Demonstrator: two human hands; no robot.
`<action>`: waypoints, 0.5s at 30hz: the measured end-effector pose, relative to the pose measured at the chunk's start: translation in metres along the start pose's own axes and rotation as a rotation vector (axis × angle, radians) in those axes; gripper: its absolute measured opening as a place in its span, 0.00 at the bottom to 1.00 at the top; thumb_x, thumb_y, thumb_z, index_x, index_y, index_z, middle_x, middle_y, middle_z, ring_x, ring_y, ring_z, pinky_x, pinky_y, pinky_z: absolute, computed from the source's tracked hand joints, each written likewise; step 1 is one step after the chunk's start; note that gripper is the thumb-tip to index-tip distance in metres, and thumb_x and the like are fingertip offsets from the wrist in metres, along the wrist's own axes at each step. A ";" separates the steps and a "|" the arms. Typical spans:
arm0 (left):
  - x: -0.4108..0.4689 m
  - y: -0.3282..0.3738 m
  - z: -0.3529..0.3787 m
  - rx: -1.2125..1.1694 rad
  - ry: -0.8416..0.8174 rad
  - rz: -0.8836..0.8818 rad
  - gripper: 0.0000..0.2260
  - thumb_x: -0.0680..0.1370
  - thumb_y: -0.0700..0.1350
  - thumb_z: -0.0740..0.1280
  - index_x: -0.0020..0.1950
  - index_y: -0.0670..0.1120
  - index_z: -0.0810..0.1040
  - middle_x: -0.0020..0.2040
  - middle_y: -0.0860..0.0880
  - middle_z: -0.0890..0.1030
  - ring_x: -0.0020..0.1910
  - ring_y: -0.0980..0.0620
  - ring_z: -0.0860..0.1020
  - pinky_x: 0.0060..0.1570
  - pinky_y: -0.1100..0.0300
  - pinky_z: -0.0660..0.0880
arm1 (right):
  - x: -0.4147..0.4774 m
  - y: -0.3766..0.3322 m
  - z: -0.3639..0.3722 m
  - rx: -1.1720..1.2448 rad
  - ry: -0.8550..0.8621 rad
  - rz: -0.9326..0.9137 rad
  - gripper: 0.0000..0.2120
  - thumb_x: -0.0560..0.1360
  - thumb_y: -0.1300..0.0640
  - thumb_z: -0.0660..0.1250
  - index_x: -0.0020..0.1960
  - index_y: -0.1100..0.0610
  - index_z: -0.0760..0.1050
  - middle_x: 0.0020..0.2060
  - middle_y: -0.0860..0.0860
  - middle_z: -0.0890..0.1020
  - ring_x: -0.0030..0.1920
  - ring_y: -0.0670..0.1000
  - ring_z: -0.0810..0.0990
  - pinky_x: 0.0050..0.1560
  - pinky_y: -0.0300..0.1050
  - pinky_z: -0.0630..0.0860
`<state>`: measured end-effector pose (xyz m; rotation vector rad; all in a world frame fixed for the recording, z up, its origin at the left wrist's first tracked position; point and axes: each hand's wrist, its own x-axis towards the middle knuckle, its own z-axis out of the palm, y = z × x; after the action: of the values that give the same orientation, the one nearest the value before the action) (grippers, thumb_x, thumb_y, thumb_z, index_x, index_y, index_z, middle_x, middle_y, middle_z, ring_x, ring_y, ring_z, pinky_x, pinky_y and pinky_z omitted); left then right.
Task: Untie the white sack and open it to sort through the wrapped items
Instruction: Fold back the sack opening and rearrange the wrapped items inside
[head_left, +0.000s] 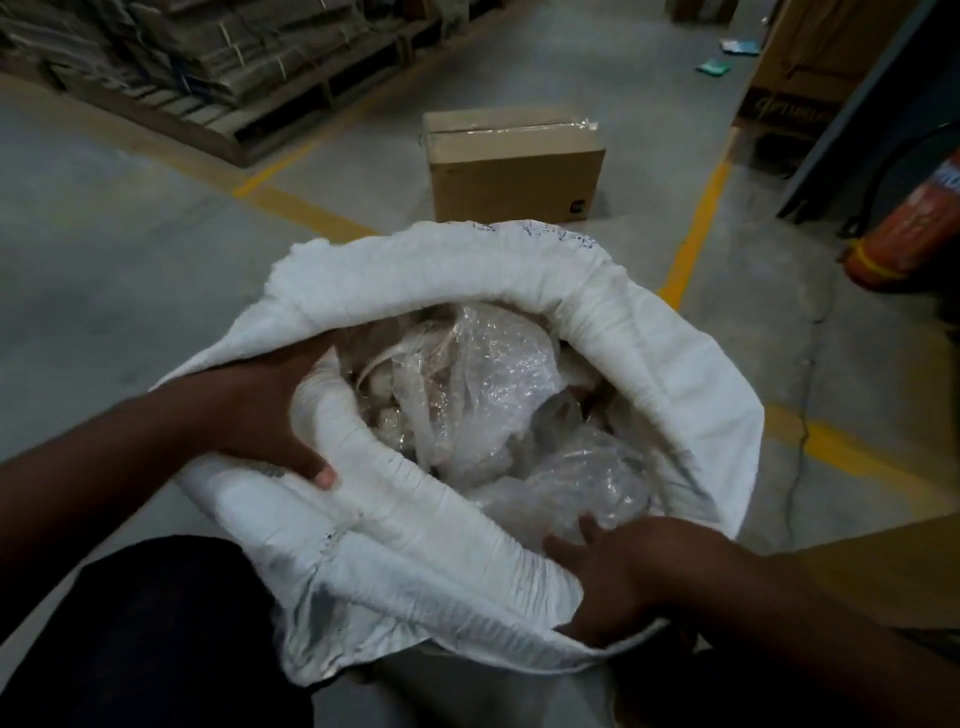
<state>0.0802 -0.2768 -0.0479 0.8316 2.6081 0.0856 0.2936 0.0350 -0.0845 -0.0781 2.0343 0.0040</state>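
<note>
The white woven sack (519, 291) stood open on the grey concrete floor (130, 249) in front of me, its rim rolled down. My left hand (260, 410) gripped the near-left rim; my right hand (623, 577) clutched the near-right rim. Clear bubble-wrapped bundles (493, 395) filled it. A taped brown cardboard box (514, 166) sat beyond.

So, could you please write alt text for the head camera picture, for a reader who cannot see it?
Two bare hands, left hand and right hand, hold down the rolled rim of an open white sack full of bubble-wrapped items. A closed cardboard box stands behind it on the concrete floor.
</note>
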 end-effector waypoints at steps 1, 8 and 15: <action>-0.003 -0.009 0.001 -0.035 0.003 -0.036 0.76 0.50 0.75 0.80 0.83 0.56 0.35 0.79 0.61 0.43 0.77 0.63 0.42 0.75 0.65 0.43 | 0.000 -0.003 -0.001 0.005 -0.010 -0.025 0.50 0.71 0.22 0.58 0.82 0.40 0.38 0.83 0.56 0.41 0.82 0.62 0.53 0.79 0.57 0.51; 0.030 0.022 -0.018 -0.296 0.194 0.004 0.42 0.68 0.79 0.65 0.75 0.57 0.70 0.68 0.51 0.76 0.70 0.50 0.74 0.70 0.63 0.68 | -0.022 0.028 -0.071 0.181 0.276 -0.076 0.42 0.69 0.24 0.66 0.75 0.47 0.70 0.73 0.49 0.74 0.71 0.53 0.74 0.70 0.49 0.70; 0.079 0.094 -0.032 -0.929 0.460 0.012 0.19 0.83 0.47 0.69 0.73 0.47 0.75 0.60 0.47 0.85 0.53 0.57 0.83 0.55 0.63 0.78 | 0.028 0.084 -0.120 0.900 1.029 -0.032 0.11 0.76 0.46 0.72 0.45 0.54 0.82 0.39 0.49 0.85 0.40 0.49 0.82 0.50 0.54 0.81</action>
<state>0.0596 -0.1530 -0.0300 0.4977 2.4796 1.4991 0.1691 0.1127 -0.0583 0.5586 2.8264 -1.1682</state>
